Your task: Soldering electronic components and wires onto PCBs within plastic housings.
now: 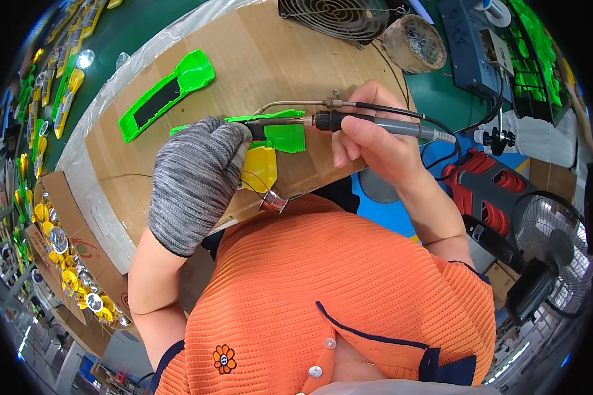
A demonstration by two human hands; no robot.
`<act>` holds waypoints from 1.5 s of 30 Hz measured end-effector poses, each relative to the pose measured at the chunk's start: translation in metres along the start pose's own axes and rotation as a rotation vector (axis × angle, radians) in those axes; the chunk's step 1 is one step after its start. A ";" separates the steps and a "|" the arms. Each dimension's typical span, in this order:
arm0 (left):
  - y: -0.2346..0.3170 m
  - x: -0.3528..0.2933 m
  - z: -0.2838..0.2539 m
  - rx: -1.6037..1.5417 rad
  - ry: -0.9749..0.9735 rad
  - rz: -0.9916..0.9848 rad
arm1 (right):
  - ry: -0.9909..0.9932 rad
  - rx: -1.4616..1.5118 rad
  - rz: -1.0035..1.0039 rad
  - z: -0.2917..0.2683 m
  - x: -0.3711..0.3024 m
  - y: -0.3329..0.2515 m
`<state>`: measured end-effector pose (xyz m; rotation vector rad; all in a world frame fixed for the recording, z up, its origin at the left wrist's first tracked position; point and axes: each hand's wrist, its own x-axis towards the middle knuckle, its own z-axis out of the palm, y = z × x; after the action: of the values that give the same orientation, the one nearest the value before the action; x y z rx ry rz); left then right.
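Observation:
My left hand (pixel 197 178), in a grey knitted glove, is closed on a green plastic housing (pixel 285 138) with a dark strip along it. In my right hand (pixel 382 135) is a soldering iron (pixel 375 123) with a grey handle, held like a pen. A thin metal tube clamped alongside runs toward its tip. The iron's tip lies over the housing, close to my gloved fingers; exact contact cannot be made out. Below the housing sits a yellow plastic piece (pixel 260 170) with a thin wire and a small silvery reflector cup (pixel 274 201). Another green housing (pixel 171 95) with a black inset lies at the upper left.
Cardboard (pixel 257 49) covers the bench. A wire-guarded fan (pixel 336 16), a round crusted pot (pixel 414 43) and a blue box (pixel 471 52) stand at the far side. A carton (pixel 79 257) of yellow parts with reflectors is at left. A floor fan (pixel 550 253) stands right.

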<state>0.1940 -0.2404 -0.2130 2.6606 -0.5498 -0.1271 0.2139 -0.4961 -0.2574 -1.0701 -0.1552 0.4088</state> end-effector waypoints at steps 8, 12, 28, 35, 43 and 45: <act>0.003 0.002 0.002 0.020 0.009 -0.029 | -0.033 -0.176 0.069 -0.010 -0.004 -0.018; 0.003 0.004 0.001 0.043 -0.011 -0.038 | -0.025 -0.249 0.146 -0.006 -0.004 -0.021; 0.004 0.007 0.004 0.025 -0.004 -0.103 | 0.020 -0.296 0.193 0.001 0.005 -0.023; 0.003 0.010 0.001 0.031 -0.034 -0.090 | 0.003 -0.348 0.246 0.002 0.005 -0.028; 0.003 0.012 -0.001 0.098 -0.075 -0.098 | 0.018 -0.318 0.203 -0.001 -0.001 -0.026; 0.003 0.013 -0.001 0.071 -0.057 -0.093 | 0.066 -0.172 0.125 -0.002 -0.004 -0.023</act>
<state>0.2051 -0.2474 -0.2112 2.7602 -0.4568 -0.2151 0.2162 -0.5087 -0.2378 -1.2653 -0.0653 0.4784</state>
